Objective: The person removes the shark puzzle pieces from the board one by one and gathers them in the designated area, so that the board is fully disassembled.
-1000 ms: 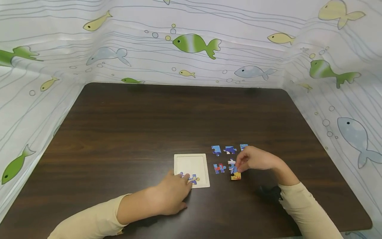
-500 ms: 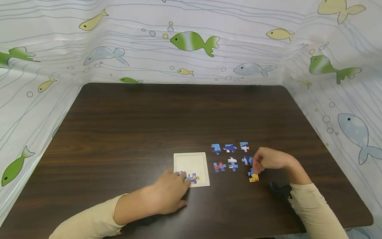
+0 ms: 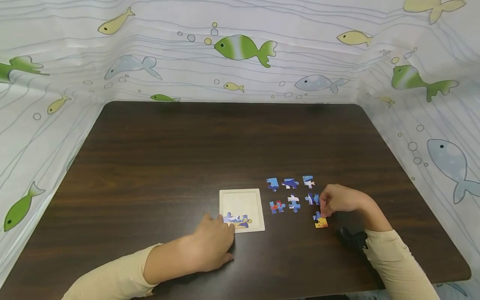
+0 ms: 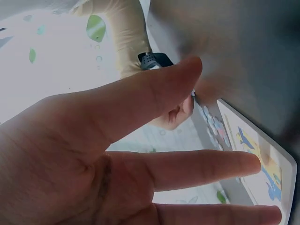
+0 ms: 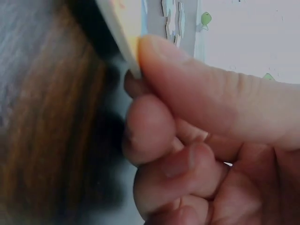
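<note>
My right hand [image 3: 339, 199] pinches a yellow-and-blue jigsaw piece [image 3: 321, 223] at the right of the loose pieces. In the right wrist view, thumb and forefinger grip the edge of this piece [image 5: 123, 35], which appears raised from the table. My left hand [image 3: 211, 246] has its fingers extended, and the fingertips rest at the lower left of a pale square puzzle tray [image 3: 240, 202]. A few joined blue and yellow pieces [image 3: 240, 221] lie along the tray's bottom, partly hidden by those fingers. The left wrist view shows the fingers [image 4: 201, 169] straight over the tray's edge.
Several loose jigsaw pieces lie in two rows right of the tray, including a blue one [image 3: 272, 183], a red-and-blue one [image 3: 277, 206] and one [image 3: 312, 198] beside my right hand. The dark wooden table [image 3: 168, 154] is surrounded by a fish-print curtain [image 3: 180, 62].
My right hand has moved right with the yellow-and-blue jigsaw piece, away from the loose pieces it covered, then nearly stopped. The left fingers have drawn back slightly, uncovering more of the tray's pieces.
</note>
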Demonstrator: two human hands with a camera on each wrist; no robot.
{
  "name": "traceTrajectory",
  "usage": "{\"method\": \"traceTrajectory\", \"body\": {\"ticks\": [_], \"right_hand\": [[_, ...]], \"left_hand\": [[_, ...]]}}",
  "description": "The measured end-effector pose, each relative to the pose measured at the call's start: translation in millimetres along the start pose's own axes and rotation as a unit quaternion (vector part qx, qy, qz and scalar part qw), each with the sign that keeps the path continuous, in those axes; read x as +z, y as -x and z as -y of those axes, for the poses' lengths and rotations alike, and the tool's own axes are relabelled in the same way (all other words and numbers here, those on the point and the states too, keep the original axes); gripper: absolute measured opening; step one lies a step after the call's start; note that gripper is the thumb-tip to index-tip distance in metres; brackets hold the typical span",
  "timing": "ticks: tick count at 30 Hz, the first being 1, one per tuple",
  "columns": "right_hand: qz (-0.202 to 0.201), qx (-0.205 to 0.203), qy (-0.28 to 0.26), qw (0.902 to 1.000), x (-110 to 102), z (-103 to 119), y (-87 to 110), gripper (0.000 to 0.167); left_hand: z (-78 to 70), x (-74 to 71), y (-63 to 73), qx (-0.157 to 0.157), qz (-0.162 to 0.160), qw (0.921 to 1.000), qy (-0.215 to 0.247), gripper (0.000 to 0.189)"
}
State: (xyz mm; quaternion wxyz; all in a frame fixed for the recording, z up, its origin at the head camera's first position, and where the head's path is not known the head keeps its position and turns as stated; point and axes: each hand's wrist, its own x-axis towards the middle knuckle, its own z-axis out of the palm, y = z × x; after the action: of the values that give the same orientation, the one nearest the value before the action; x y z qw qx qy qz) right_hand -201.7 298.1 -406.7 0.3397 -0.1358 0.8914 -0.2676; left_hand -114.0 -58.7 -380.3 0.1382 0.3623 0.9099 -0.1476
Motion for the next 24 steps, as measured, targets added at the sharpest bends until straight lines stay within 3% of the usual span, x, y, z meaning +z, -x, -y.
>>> {"method": "traceTrajectory", "body": {"ticks": [7, 11, 18, 24], "right_hand": [[-0.006, 0.009, -0.007, 0.9999, 1.4, 0.3, 1.5, 0.012], [-0.019, -0.009, -0.026, 0.9994, 1.0, 8.8, 0.5, 0.015], [-0.039, -0.091, 0.014, 0.9950, 9.1, 58.7, -17.8, 0.015], [0.027, -0.148, 0.042, 0.9877, 37.3, 104.3, -40.8, 0.027]], "left_hand": [[-3.0, -2.2, -1.7, -0.004, 0.021, 0.9996, -0.017, 0.069], [-3.8, -2.9, -1.8, 0.000, 0.030, 0.9994, -0.018, 0.064], [-4.0, -1.6, -1.8, -0.008, 0.030, 0.9994, -0.015, 0.060], [-5.6, -0.3, -3.2, -0.017, 0.028, 0.9995, -0.006, 0.054]]}}
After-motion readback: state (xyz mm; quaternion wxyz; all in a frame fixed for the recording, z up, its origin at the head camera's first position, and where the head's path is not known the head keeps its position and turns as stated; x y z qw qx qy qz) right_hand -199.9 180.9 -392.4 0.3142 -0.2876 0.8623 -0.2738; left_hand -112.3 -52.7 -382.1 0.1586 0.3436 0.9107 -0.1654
